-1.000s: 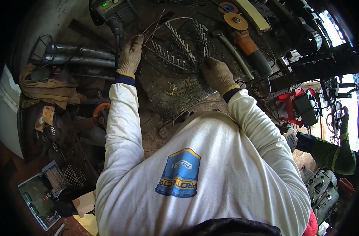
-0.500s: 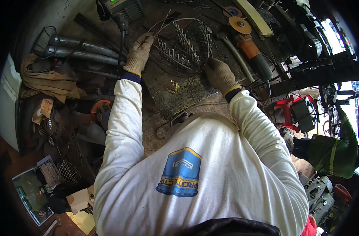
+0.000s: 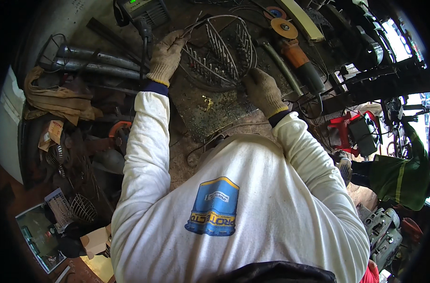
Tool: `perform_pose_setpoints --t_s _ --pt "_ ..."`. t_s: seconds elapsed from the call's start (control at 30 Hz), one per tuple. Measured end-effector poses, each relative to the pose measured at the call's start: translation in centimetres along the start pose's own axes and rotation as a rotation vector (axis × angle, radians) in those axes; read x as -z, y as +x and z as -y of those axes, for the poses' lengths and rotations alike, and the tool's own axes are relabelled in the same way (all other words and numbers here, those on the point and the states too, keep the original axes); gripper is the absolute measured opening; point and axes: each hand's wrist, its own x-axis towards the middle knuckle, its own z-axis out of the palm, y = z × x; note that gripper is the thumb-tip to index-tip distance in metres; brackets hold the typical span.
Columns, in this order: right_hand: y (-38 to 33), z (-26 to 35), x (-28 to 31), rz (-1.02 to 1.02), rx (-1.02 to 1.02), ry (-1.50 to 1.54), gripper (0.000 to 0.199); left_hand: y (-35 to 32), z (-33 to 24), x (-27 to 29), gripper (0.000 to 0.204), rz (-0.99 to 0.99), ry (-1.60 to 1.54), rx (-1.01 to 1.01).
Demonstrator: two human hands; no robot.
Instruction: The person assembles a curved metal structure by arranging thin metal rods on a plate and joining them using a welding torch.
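Above the worktable, a round dark metal frame (image 3: 219,49) with several rows of short upright rods is held between my two gloved hands. My left hand (image 3: 165,56) grips its rim at the upper left, fingers closed round it. At the lower right of the rim is my right hand (image 3: 263,90), also closed on the frame, its fingertips partly hidden. Under the frame lies a dark, stained metal plate (image 3: 208,115). To the right of the frame rest a metal tube (image 3: 282,68) and an orange and dark angle grinder (image 3: 297,56) with a tan disc.
A machine with a vented casing (image 3: 146,12) and cable stands at the far left. Steel pipes (image 3: 99,63) and a brown cloth (image 3: 59,96) lie on the left. Rightward are a red stool (image 3: 342,134) and another person in green clothing (image 3: 401,181).
The round frame has tilted and shifted slightly, so its far rim now shows as a wider curve. My left hand has moved a little up and left; both hands keep their grip.
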Motion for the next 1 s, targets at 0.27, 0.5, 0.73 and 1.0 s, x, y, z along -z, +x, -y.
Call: perform_pose_setpoints --t_s 0.27,0.5,0.73,1.0 --pt "0.8 -1.1 0.0 -0.016 -0.032 -0.022 0.034 1.3 3.7 -1.9 0.023 -0.021 -0.005 -0.056" --pt "1.1 -1.5 0.5 -0.006 -0.048 -0.023 0.037 1.4 2.3 -2.2 0.026 0.019 0.015 0.019" --pt "0.7 -0.9 1.0 0.007 -0.069 0.004 0.039 0.9 1.7 -1.9 0.028 0.036 0.023 0.022" --pt "0.8 -1.8 0.7 -0.016 -0.029 -0.013 0.039 0.2 2.7 -1.2 0.027 0.013 0.05 -0.038"
